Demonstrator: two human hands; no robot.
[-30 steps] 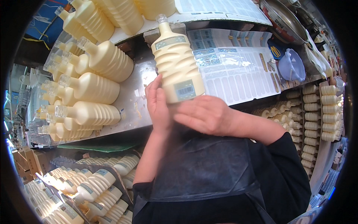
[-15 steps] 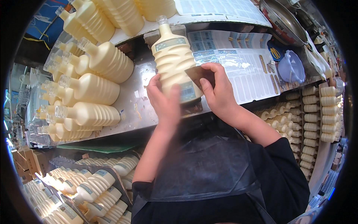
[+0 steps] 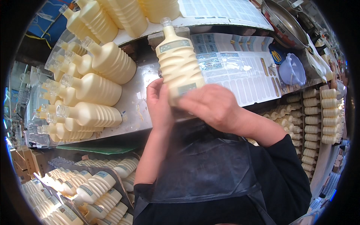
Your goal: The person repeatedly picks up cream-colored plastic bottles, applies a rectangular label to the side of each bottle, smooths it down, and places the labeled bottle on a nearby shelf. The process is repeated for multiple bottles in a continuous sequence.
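Observation:
A cream ribbed plastic bottle (image 3: 179,62) with a clear neck lies in front of me, its neck pointing away. It has a blue-grey label near the shoulder and another near the base. My left hand (image 3: 159,103) grips the bottle's lower left side, with the thumb on top. My right hand (image 3: 215,105) lies across the lower right of the bottle, its closed fingers over the base label's edge and blurred by motion. Whatever is in those fingers is hidden. Beside the bottle, sheets of labels (image 3: 240,75) lie on the metal bench (image 3: 140,108).
Several more cream bottles (image 3: 95,88) lie stacked at the left, others stand on a shelf behind. A purple bucket (image 3: 291,69), yellow tape (image 3: 276,56) and a metal pan (image 3: 287,24) are at the right. Labelled bottles (image 3: 88,191) fill racks below left; more bottles (image 3: 311,135) are stacked lower right.
My right hand has swung left onto the base of the bottle; the flat brown piece it held is out of sight. The left thumb has drawn back toward the bottle's left edge.

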